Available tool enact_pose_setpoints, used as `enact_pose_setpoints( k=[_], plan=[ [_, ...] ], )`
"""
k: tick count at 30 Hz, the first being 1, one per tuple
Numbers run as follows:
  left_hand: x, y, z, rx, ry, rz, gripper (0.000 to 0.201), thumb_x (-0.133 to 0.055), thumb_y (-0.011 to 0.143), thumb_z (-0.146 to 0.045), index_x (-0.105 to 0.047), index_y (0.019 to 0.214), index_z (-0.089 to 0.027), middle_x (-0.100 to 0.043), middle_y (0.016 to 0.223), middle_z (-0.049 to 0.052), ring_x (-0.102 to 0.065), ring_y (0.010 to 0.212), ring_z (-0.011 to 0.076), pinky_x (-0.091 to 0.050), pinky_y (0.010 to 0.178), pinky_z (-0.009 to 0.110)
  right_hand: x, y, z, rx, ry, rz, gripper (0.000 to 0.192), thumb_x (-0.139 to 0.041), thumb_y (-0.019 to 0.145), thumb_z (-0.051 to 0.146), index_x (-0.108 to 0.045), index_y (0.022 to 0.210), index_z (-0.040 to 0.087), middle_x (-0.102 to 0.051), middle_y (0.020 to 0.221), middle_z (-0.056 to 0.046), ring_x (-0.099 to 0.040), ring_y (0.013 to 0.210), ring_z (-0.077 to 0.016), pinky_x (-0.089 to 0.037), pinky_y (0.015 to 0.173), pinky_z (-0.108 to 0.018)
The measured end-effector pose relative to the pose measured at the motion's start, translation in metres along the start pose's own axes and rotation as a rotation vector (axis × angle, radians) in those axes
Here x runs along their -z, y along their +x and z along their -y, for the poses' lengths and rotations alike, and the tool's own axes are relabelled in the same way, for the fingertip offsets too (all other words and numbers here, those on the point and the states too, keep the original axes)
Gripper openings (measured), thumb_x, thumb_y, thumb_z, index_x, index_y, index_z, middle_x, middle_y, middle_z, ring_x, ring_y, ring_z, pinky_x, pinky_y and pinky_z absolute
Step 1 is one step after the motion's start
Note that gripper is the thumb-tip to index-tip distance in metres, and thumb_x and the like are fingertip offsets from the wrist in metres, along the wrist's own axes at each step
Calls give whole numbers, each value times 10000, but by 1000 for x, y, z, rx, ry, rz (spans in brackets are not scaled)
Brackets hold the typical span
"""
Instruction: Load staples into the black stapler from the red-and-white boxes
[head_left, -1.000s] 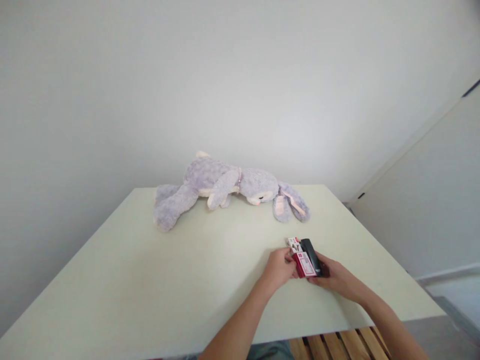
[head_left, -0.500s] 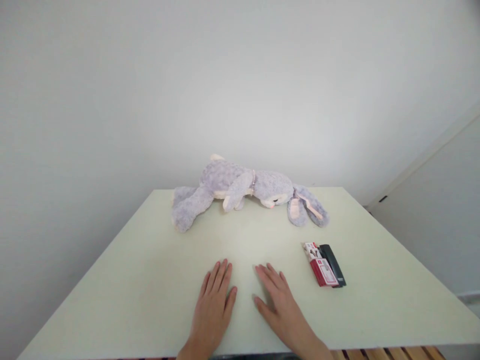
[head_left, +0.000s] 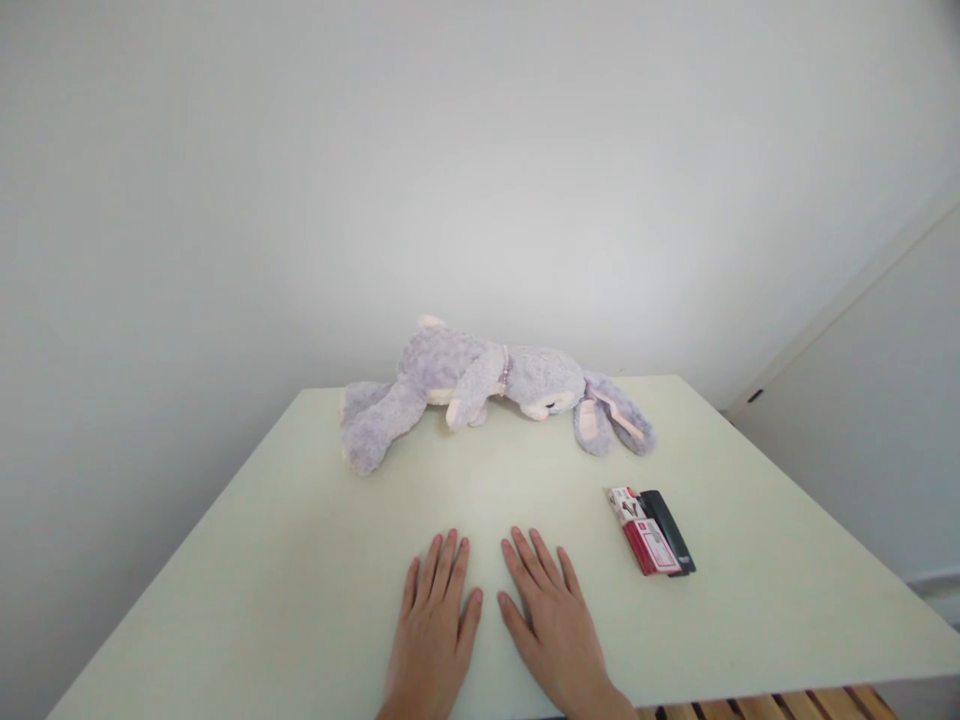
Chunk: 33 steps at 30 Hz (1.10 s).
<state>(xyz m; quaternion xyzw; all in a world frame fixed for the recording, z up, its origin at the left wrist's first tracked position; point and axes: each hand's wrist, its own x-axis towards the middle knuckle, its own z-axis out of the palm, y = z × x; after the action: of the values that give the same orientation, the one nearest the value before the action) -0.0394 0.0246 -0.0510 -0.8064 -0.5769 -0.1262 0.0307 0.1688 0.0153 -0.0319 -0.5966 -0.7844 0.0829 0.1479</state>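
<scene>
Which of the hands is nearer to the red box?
Right. The right hand lies palm down on the table, left of the red box with a gap between; the left hand is farther left.

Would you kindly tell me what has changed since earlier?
The left hand let go of the red box, the right hand of the black item; both moved left and lie flat on the table. The box stays beside the black item; the plush rabbit lies as before.
</scene>
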Motion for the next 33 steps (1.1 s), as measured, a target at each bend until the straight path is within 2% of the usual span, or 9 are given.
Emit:
enact_pose_setpoints(
  k=[15,33],
  plan=[
    [0,1,-1,-3,-29,-41,680,-429,1039,-381,-143,1649,-289,-253,1700,28,-237,1571,269,-310,1235,544,3,1,1,-15,1,32,640,-382,1063,446,-121,1644,387,-157,1701,48,-180,1581,-289,-218,1260,-607],
    [5,1,0,-11,-34,-30,663,-440,1043,-382,-176,1644,-290,-270,1697,38,-249,1567,259,-292,1247,525,6,1,3,-15,-11,28,621,-366,1069,463,-147,1644,380,-142,1702,61,-167,1585,-268,-206,1270,-579]
  ],
)
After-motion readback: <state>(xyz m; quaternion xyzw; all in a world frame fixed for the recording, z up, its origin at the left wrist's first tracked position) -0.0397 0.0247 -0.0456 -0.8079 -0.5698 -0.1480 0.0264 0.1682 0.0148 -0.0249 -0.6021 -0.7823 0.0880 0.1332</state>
